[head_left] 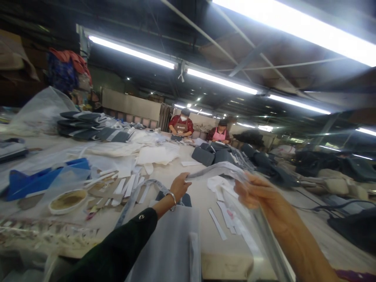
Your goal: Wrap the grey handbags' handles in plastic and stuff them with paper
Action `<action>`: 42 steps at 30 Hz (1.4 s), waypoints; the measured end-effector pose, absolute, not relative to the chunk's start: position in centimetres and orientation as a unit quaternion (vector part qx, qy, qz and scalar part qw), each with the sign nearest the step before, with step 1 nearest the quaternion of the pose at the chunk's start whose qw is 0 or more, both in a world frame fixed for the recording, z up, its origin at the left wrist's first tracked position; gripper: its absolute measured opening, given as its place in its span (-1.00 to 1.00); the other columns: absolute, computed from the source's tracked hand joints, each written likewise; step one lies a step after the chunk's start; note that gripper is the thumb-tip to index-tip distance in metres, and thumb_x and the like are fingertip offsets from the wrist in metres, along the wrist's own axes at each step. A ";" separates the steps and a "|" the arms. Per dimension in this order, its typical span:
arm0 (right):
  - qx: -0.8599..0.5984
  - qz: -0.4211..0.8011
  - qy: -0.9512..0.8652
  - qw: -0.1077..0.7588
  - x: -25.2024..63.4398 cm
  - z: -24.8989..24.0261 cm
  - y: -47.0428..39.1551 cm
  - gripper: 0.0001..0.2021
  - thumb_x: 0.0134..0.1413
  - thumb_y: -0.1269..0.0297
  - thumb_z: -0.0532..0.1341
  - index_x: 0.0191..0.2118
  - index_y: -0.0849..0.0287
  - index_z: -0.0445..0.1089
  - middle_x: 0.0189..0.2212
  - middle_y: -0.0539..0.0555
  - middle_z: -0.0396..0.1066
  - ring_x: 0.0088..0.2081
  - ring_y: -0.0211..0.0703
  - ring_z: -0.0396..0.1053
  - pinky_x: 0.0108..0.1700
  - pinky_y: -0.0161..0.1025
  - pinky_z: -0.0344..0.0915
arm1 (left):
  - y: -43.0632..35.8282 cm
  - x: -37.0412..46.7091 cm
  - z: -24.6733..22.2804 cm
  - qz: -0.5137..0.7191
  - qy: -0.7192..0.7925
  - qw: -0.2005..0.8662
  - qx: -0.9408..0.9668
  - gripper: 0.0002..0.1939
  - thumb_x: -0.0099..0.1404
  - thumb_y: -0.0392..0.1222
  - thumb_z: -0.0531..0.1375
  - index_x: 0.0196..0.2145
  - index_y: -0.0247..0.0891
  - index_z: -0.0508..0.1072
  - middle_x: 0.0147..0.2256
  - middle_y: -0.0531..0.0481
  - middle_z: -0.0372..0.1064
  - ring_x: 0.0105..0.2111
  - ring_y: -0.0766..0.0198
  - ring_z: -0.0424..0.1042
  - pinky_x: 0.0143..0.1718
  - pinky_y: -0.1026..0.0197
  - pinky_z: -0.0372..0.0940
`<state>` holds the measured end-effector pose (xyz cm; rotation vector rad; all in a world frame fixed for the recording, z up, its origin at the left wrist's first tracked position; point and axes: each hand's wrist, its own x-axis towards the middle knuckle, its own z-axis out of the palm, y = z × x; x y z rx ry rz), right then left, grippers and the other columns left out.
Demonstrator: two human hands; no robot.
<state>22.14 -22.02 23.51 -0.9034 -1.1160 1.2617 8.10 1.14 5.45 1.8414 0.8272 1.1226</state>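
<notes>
A long grey strip [216, 169] is stretched between my two hands above the table. My left hand [179, 185], with a silver bangle at the wrist, pinches one part of it. My right hand [252, 190], blurred by motion, grips the strip farther right, and a length of it hangs down beside that forearm. Another stretch of grey strip loops down left of my left forearm. Below my left hand a grey sheet-like piece [167, 239] extends over the table's near edge, with a dark piece [186, 199] partly hidden behind the hand.
White scraps [225, 213] lie on the table [202, 231]. To the left are a roll of tape [68, 200], a blue holder [48, 178] and cut strips [126, 187]. Dark padded pieces [202, 156] are piled farther back. Two people [181, 124] work across the table.
</notes>
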 end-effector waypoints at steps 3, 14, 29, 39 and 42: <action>-0.369 0.557 -0.467 0.579 21.8 22.3 -21.4 -0.86 0.09 0.26 0.31 -0.30 0.24 0.43 -0.60 -0.07 0.19 -0.64 -0.46 -0.22 -0.64 -0.41 -0.17 | 2.4 7.6 5.6 0.430 0.337 0.479 0.687 -0.81 0.37 -0.17 0.17 -0.15 -0.33 0.44 -0.27 -0.02 0.45 -0.42 0.31 0.44 -0.32 0.15 0.41; -0.339 0.582 -0.355 0.648 17.5 13.3 -12.8 -0.71 -0.10 0.32 0.41 -0.28 0.16 0.30 -0.41 0.08 0.53 -0.51 -0.30 0.37 -0.48 -0.37 0.30 | 0.8 3.2 7.4 0.468 0.345 0.579 0.572 -0.44 0.23 0.09 0.24 0.08 -0.27 0.30 -0.04 -0.21 0.35 -0.30 0.23 0.51 -0.40 0.28 0.36; -0.508 0.339 -0.458 0.646 14.2 9.0 -11.5 -0.72 0.05 0.11 0.27 -0.16 0.14 0.36 -0.24 0.05 0.45 -0.30 -0.23 0.37 -0.35 -0.34 0.28 | -6.1 -0.5 6.5 0.343 0.294 0.700 0.553 -0.60 0.12 0.04 0.34 -0.29 -0.41 0.55 -0.34 -0.21 0.58 -0.34 0.08 0.55 -0.15 0.05 0.36; -0.443 0.698 -0.230 0.513 11.9 2.0 -12.6 -0.48 0.17 -0.17 0.09 -0.24 0.31 0.36 -0.50 0.16 0.49 -0.62 -0.28 0.33 -0.53 -0.32 0.28 | -6.4 -0.3 7.1 0.461 0.267 0.701 0.474 -0.56 0.17 -0.02 0.34 -0.08 -0.37 0.52 -0.18 -0.22 0.57 -0.17 0.06 0.53 -0.05 0.06 0.36; -0.448 0.675 -0.219 0.544 12.2 3.1 -10.8 -0.53 0.17 -0.12 0.10 -0.38 0.27 0.37 -0.59 0.08 0.42 -0.67 -0.32 0.26 -0.59 -0.35 0.22 | -7.3 -0.5 7.0 0.446 0.256 0.718 0.469 -0.57 0.21 0.00 0.31 -0.09 -0.38 0.51 -0.23 -0.22 0.58 -0.28 0.11 0.54 -0.15 0.08 0.39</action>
